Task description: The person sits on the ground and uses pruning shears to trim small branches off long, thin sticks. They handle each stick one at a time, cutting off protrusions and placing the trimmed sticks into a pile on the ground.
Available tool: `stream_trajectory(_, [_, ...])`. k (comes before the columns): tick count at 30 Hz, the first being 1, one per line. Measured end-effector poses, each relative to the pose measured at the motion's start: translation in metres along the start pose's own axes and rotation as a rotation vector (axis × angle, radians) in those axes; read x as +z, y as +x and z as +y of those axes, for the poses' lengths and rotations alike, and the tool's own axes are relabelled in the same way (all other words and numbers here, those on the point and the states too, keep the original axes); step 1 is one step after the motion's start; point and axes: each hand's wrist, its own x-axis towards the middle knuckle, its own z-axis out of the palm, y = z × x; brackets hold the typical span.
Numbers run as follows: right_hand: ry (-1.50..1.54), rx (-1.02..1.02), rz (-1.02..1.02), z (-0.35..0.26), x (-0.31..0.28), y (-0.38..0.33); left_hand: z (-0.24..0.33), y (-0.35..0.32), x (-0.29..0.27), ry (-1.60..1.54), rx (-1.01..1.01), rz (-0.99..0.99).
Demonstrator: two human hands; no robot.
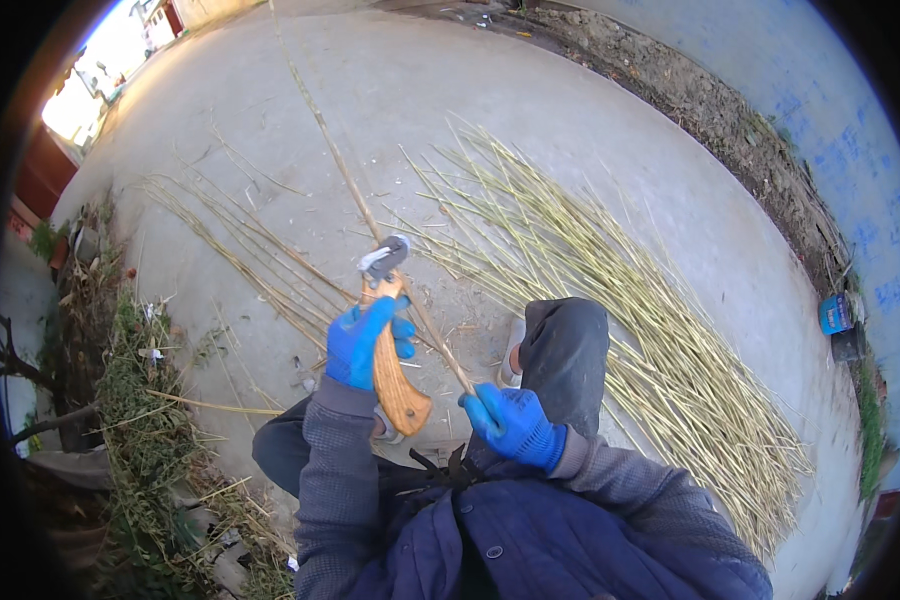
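In my blue-gloved left hand (362, 340) is a wooden-handled tool (398, 385). Its curved handle points down toward me, and a grey metal head sits at its upper end; I cannot make out the exact kind. My right hand (515, 425), gloved too, is closed round the lower end of a long thin stalk (340, 150). From there the stalk slants up and to the left, passing at the tool's metal head and on toward the top of the view. Whether the head touches it is unclear. Both hands are in front of my bent knees.
A big heap of greenish-yellow stalks (660, 370) lies to my right on the concrete ground (300, 60). Several loose stalks (235, 250) are spread at the left. Weeds and dry plants (150, 430) line the left edge. A blue bucket (836, 314) stands by the right wall.
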Motion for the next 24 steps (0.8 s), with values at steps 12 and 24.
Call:
stream_trajectory(12, [0.326,0.329,-0.452,0.028,-0.103,-0.025,0.025,0.051,-0.025,-0.056,0.151,-0.005])
stream_trajectory(24, [0.064,0.015,-0.150,0.026,-0.019,0.005,0.011,0.067,-0.053,-0.171,0.183,0.209])
